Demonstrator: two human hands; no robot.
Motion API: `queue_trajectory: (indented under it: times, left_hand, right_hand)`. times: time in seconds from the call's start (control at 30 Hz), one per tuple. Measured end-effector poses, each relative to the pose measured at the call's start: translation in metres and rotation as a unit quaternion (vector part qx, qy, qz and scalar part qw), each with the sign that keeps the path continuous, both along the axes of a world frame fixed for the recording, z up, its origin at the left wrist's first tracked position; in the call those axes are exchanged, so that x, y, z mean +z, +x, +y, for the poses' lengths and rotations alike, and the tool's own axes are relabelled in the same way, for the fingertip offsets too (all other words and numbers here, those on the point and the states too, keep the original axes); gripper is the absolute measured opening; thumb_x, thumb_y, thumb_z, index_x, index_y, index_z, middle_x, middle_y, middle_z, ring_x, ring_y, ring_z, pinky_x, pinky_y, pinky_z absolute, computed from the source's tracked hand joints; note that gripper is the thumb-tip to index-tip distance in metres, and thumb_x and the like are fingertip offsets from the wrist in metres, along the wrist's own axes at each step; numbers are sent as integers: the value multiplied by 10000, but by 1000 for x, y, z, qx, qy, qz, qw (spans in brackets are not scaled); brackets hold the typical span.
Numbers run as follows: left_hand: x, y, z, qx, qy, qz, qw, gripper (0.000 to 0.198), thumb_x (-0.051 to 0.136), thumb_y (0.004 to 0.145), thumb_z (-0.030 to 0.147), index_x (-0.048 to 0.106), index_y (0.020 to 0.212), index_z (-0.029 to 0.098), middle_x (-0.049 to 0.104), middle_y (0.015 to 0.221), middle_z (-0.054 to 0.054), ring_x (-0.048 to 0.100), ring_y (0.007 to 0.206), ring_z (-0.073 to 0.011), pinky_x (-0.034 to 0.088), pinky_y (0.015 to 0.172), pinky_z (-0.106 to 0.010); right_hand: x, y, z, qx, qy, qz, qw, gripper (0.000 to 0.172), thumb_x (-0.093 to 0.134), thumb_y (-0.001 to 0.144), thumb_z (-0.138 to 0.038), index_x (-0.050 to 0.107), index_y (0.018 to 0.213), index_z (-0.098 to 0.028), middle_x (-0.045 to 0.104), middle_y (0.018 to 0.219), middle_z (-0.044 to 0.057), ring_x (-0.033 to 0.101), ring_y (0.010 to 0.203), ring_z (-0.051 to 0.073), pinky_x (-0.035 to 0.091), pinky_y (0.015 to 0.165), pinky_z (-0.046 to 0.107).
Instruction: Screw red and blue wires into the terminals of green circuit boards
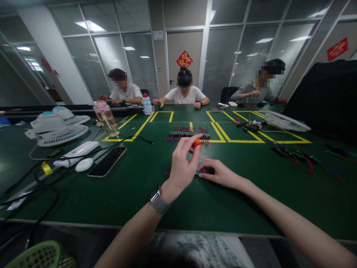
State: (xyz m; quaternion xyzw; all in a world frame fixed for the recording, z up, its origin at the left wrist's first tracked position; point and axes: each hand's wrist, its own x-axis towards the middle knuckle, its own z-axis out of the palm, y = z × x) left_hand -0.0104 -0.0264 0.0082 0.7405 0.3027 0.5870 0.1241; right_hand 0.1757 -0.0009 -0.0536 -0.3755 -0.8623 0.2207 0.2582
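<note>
My left hand [182, 158], with a watch [158, 199] on its wrist, is raised over the table. Its thumb and fingers close around a small orange round object [197, 143], whose kind I cannot make out. Beside it, my right hand [216, 173] rests low on the green tabletop, its fingers pinching a small green circuit board [198, 172] with red and blue wires. Most of that board is covered by my hands. Just beyond my left hand lies a row of green circuit boards [178, 133] with many red and blue wires, partly hidden by my fingers.
On the left are a phone [108, 162], a white mouse [84, 164], white fans [61, 126], cables and a pink-lidded bottle [106, 119]. Wired boards [295, 154], tools [251, 125] and a keyboard [287, 121] lie right. Several people sit across the table [223, 212].
</note>
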Motion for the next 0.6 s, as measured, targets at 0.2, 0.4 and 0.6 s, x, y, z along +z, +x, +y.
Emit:
queue_trajectory:
  times: [0.2,0.4,0.6]
  left_hand:
    - [-1,0,0,1,1,1,1000,267,504,937,168,599,1183,210,604,1056,-56,590,952,-143,520,775,-237]
    - [0,0,0,2,-3,1,1000,259,497,941,173,599,1176,209,598,1058,-55,589,949,-141,517,782,-235]
    - [0,0,-1,0,-2,-2,1000,257,504,937,165,602,1172,201,601,1056,-57,590,948,-142,517,774,-239]
  right_hand:
    - [1,0,0,3,-3,-2,1000,172,652,863,-296,723,979,-190,683,912,62,619,827,195,496,799,328]
    - [2,0,-1,-1,-2,0,1000,178,652,863,-310,722,979,-194,687,918,63,622,832,198,501,805,333]
    - [1,0,-1,-2,-3,2,1000,194,655,865,-337,726,978,-195,688,910,65,623,829,199,502,808,333]
